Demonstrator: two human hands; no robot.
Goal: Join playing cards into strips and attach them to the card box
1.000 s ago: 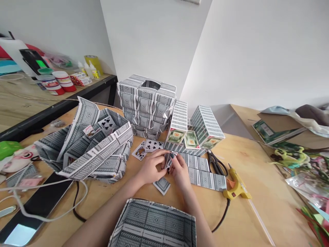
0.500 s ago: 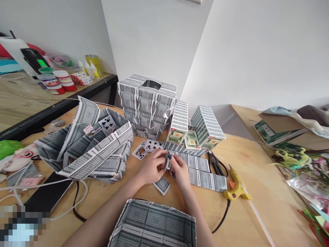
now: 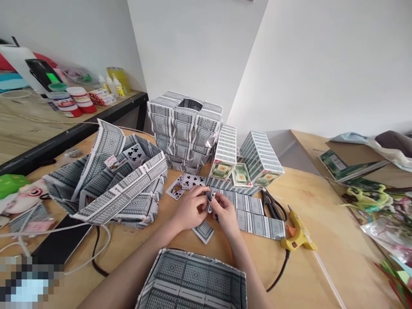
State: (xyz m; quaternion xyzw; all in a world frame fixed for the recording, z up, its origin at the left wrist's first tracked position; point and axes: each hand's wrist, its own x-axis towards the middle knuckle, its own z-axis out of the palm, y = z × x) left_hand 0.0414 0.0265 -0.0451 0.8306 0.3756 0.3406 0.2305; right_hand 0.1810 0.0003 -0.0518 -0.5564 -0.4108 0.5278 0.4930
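My left hand [image 3: 190, 211] and my right hand [image 3: 226, 214] meet over the wooden table [image 3: 322, 240], both pinched on a small folded playing card [image 3: 210, 204] held between the fingertips. Under the hands lies a loose face-down card [image 3: 203, 231]. Strips of joined face-down cards [image 3: 254, 216] stretch to the right of my right hand. Two face-up cards [image 3: 186, 183] lie just beyond my left hand. A tray built of cards [image 3: 193, 281] sits near my body between my forearms.
A large open card-built box [image 3: 109, 180] stands at left, a taller card box [image 3: 185, 124] at the back, stacked card packs [image 3: 244, 161] beside it. Black scissors [image 3: 273, 206] and a yellow glue gun [image 3: 298, 236] lie at right. Cables [image 3: 96, 253] trail at left.
My fingers have shifted slightly on the small card; the hands stay in the same place above the table.
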